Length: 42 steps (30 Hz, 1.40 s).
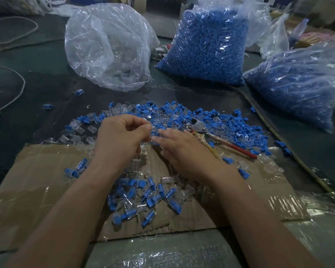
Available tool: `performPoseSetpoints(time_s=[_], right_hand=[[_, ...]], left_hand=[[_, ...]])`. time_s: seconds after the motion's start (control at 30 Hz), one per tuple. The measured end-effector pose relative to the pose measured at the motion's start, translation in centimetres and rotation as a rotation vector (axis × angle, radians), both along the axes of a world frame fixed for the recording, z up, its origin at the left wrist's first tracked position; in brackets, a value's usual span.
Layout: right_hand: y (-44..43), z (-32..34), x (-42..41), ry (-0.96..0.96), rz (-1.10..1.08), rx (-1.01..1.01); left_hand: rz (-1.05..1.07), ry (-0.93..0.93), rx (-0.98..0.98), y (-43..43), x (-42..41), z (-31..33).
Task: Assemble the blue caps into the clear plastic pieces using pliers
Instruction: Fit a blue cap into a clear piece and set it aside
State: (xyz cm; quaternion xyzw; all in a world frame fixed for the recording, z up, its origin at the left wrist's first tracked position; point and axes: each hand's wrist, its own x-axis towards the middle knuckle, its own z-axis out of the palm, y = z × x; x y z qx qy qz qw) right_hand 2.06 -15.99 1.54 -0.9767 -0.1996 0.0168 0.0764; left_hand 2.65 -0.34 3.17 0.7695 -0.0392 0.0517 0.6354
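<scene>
The left hand (122, 132) has its grip curled round what looks like a clear piece (152, 130), just above the mixed pile (230, 122) on the tabletop (46, 89). The right hand (182, 149) reaches in, fingers near straight, at a blue cap (159, 133); whether its grip has it I cannot tell. The pliers (198, 127) lie just beside it, unheld. Seated crooked by fingertips alone, the cap could pop out into the pile.

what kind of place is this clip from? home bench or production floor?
Probably a small factory or workshop piecework station: bulk bags of blue caps, a big bag of clear pieces, and a loose pile of both on the table beside hand pliers.
</scene>
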Motion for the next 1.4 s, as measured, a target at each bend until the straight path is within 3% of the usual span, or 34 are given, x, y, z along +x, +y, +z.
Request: performPoseSetpoints(time_s=[0.37, 0.97, 1.17, 1.4], right_hand=[[-0.66, 0.72, 0.03, -0.059, -0.156, 0.197], [-0.76, 0.65, 0.04, 0.010, -0.182, 0.219], [-0.23, 0.57, 0.43, 0.057, -0.164, -0.006], [-0.54, 0.60, 0.22, -0.013, -0.179, 0.104]], left_hand=[[-0.029, 0.012, 0.031, -0.07, -0.27, 0.20], [-0.064, 0.021, 0.058, -0.36, -0.33, 0.08], [-0.072, 0.022, 0.069, -0.45, -0.31, -0.10], [-0.075, 0.023, 0.086, -0.53, -0.33, -0.20]])
